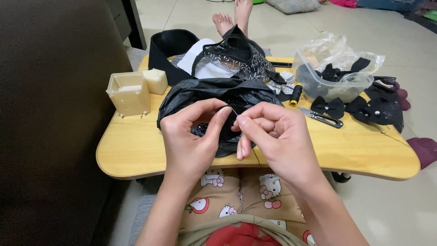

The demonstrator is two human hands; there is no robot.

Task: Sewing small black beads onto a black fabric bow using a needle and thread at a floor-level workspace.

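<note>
Seated low, left hand pinches a small black fabric piece (beaded edge showing). Right hand, directly beside it, grips thread arcing between both.

A lap bench spans the person's knees. A plastic bag lies at its centre, with a lidless box to the left. To the right lie scissors, and behind them a tub holding fabric bows. More bows lie beside the tub.
</note>
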